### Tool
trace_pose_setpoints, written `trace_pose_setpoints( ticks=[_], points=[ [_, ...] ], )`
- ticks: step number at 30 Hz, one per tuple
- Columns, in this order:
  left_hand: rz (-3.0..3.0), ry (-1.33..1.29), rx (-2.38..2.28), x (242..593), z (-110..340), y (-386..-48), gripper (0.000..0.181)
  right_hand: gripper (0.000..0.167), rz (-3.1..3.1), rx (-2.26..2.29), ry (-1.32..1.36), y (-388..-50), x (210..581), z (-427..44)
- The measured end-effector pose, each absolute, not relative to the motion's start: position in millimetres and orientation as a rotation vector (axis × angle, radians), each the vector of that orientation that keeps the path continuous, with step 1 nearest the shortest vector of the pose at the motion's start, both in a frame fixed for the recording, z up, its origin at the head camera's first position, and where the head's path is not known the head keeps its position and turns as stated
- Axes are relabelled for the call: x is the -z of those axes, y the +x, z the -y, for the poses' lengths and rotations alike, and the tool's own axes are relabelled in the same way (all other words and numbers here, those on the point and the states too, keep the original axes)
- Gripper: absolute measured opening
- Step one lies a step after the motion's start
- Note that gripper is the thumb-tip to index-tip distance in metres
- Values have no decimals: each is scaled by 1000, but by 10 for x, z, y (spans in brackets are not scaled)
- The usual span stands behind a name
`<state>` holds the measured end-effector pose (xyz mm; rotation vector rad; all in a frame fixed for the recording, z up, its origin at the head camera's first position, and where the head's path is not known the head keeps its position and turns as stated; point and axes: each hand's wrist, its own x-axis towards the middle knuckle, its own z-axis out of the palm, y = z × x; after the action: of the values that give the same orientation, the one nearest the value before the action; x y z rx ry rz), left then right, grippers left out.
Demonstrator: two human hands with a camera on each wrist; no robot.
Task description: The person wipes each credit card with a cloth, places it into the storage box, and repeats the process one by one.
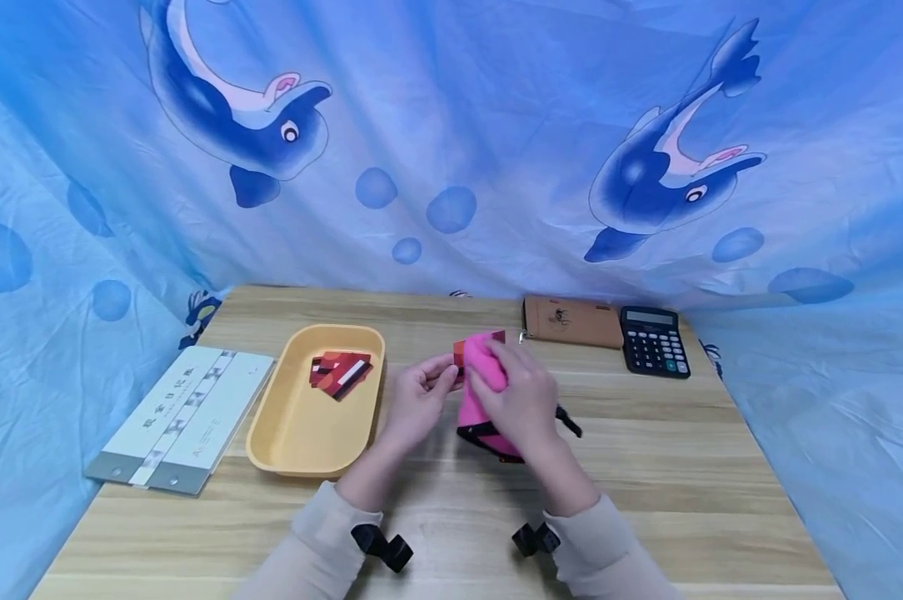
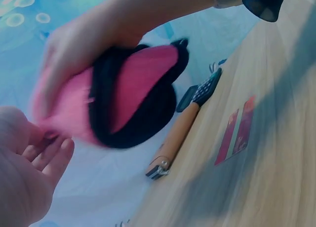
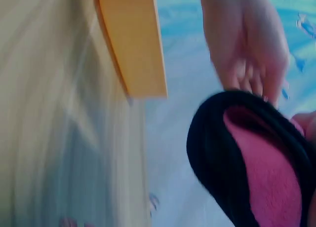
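Note:
A soft pink pouch (image 1: 476, 404) with black trim is held up off the table, its black-edged mouth towards me. My right hand (image 1: 522, 392) grips it from above, fingers wrapped over the pink cloth. At the pouch's far end my left hand (image 1: 421, 392) pinches the pink cloth between thumb and finger; this contact is blurred in the left wrist view. A red card (image 2: 236, 131) with a pale stripe lies on the table below the pouch. More red and orange card edges (image 1: 458, 353) show behind the pouch in the head view. The pouch's inside is mostly hidden.
To the left stands a yellow tray (image 1: 301, 442) with several red cards (image 1: 341, 372) in it. Further left lies a pale notebook (image 1: 189, 408). A brown wallet (image 1: 579, 323) and a black calculator (image 1: 654, 342) lie along the back right of the wooden table (image 1: 646, 467).

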<state>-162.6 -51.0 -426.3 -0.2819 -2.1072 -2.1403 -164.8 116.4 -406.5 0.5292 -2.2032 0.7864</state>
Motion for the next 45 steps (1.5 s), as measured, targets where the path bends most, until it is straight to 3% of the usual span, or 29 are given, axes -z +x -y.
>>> trace_pose_setpoints(
  ticks=[4,11,28,45],
  points=[
    [2161,-291,2082,4266,503,-1622,29,37,2181,-864,636,-1574,4072,-1073],
    [2115,-232,2192,4263,595,-1635,25,38,2194,-813,415,-1653,4118,-1267],
    [1873,274,2275,4292,915,-1743,33,42,2327,-827,300,-1742,4278,-1685],
    [1805,336,2245,4355,1488,-1833,29,42,2325,-871,225,-1746,4353,-1903]
  ],
)
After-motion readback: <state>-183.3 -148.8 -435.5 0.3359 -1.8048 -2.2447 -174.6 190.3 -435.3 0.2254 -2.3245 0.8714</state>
